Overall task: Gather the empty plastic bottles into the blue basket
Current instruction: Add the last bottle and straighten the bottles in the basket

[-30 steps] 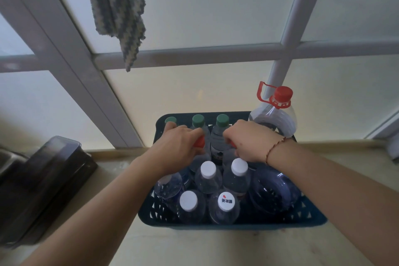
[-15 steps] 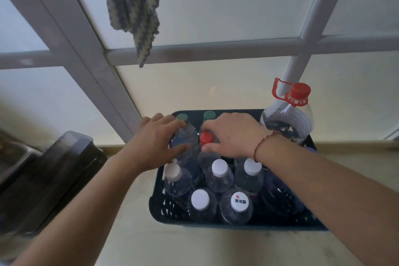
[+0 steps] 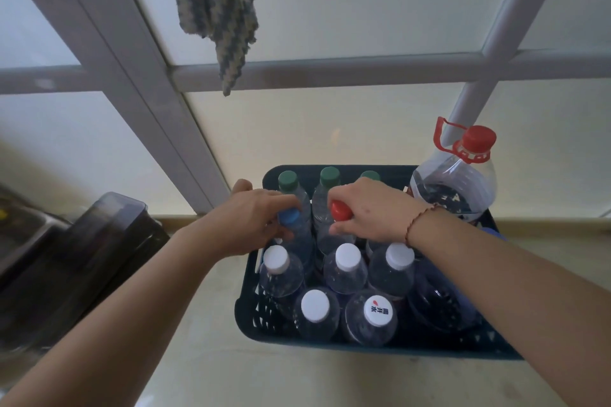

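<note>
both hands were down in the blue basket [image 3: 251, 314]. my left hand [image 3: 244, 225] curled round the blue-capped bottle [image 3: 291, 218], my right hand [image 3: 373, 211] pinched the red-capped bottle [image 3: 340, 211] at its neck, probably to seat them upright among standing bottles.

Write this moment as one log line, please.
left hand: grips blue-cap bottle | right hand: grips red-cap bottle | both bottles upright in basket
</note>
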Available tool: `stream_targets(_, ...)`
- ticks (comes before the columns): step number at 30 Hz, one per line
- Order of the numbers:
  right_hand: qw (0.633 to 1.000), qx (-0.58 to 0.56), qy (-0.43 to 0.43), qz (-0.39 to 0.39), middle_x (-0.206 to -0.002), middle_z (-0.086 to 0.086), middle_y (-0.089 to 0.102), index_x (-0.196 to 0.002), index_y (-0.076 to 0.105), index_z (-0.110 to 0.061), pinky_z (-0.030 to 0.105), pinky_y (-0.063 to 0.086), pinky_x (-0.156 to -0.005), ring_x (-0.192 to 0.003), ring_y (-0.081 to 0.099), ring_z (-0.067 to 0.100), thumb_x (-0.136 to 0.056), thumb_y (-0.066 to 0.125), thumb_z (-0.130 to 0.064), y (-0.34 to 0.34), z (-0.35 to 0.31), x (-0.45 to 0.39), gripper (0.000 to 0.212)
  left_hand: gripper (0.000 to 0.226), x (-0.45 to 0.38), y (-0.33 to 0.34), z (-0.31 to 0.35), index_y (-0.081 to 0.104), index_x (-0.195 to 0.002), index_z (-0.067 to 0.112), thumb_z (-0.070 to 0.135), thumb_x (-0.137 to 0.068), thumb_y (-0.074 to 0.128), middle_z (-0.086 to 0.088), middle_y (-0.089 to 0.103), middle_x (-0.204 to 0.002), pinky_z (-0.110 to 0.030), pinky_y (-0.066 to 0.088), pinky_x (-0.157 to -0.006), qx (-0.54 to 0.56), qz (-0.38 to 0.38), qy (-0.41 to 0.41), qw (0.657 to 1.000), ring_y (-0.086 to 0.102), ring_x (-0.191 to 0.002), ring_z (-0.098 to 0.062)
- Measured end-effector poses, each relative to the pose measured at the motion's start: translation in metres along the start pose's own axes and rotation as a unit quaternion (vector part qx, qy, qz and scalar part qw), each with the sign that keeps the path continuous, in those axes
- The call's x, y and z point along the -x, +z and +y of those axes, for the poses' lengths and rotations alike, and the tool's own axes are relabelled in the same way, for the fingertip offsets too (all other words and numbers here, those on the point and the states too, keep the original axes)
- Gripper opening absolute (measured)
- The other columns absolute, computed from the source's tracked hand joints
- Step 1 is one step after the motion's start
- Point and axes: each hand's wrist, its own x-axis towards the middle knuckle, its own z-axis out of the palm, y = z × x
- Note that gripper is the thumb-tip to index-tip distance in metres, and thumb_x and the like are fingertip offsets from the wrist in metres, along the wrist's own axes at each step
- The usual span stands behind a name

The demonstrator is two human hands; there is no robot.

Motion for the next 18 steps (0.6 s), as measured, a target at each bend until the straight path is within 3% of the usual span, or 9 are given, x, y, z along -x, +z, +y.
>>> stream_targets(4,0.999,-0.005,-0.023,-0.031,-0.089,0.000,0.055,-0.098,0.052,-0.018,0.036,0.046,-0.071,-0.085,0.055,0.023,-0.085,0.067,-0.040,0.008,-0.009,-0.010,0.030,0.044,0.008,0.002,-0.003,0.047,-0.130,0.039,0.047,-0.090,0.062,0.016,0.057,-0.116,-0.035,0.030,-0.097,0.003,-0.014,-0.017,1.000,0.054,-0.103,-0.011)
stream_targets(6,0.999,0.010,-0.009,-0.044,-0.092,-0.001,0.053,-0.108,0.053,-0.021,0.035,0.047,-0.073,-0.089,0.056,0.024,-0.085,0.067,-0.045,-0.001,-0.011,-0.008,0.036,0.050,0.017,0.002,-0.002,0.044,-0.136,0.038,0.044,-0.090,0.063,0.015,0.056,-0.124,-0.032,0.036,-0.102,0.060,0.009,-0.041,0.997,0.053,-0.106,-0.006)
stream_targets(8,0.999,0.047,-0.005,0.007,-0.095,-0.003,0.057,-0.118,0.053,-0.026,0.038,0.050,-0.077,-0.093,0.059,0.023,-0.088,0.056,-0.056,-0.015,-0.015,0.005,0.042,0.041,0.031,0.001,-0.001,0.052,-0.131,0.035,0.046,-0.092,0.058,0.017,0.060,-0.118,-0.028,0.047,-0.094,0.150,0.096,-0.055,0.983,0.057,-0.101,-0.001)
stream_targets(10,0.992,0.109,-0.019,0.062,-0.087,-0.003,0.060,-0.115,0.054,-0.028,0.037,0.050,-0.074,-0.085,0.060,0.023,-0.087,0.036,-0.070,-0.023,-0.023,0.026,0.054,0.040,0.049,-0.001,0.001,0.060,-0.118,0.033,0.060,-0.092,0.047,0.020,0.064,-0.101,-0.027,0.050,-0.082,0.211,0.143,-0.057,0.965,0.061,-0.094,-0.002)
stream_targets(13,0.973,0.222,-0.069,0.011,-0.072,0.001,0.051,-0.104,0.052,-0.025,0.035,0.042,-0.066,-0.073,0.055,0.027,-0.079,0.025,-0.082,-0.017,-0.039,0.052,0.067,0.060,0.068,0.007,0.006,0.062,-0.114,0.035,0.081,-0.078,0.049,0.026,0.063,-0.097,-0.033,0.045,-0.089,0.116,0.078,-0.015,0.990,0.057,-0.092,0.004)
stream_targets(15,0.965,0.246,-0.087,-0.018,-0.088,0.003,0.061,-0.106,0.051,-0.025,0.037,0.040,-0.074,-0.085,0.062,0.028,-0.083,0.036,-0.078,-0.004,-0.037,0.053,0.060,0.070,0.073,0.016,0.008,0.063,-0.114,0.037,0.088,-0.068,0.053,0.023,0.065,-0.095,-0.039,0.042,-0.091,0.028,0.058,-0.008,0.998,0.053,-0.092,-0.002)
stream_targets(18,0.969,0.227,-0.093,-0.023,-0.101,0.004,0.067,-0.107,0.048,-0.025,0.038,0.037,-0.082,-0.095,0.063,0.026,-0.087,0.045,-0.067,0.006,-0.030,0.047,0.047,0.059,0.073,0.021,0.016,0.067,-0.108,0.040,0.081,-0.066,0.058,0.015,0.061,-0.082,-0.040,0.035,-0.083,0.009,0.087,-0.039,0.995,0.030,-0.089,-0.003)
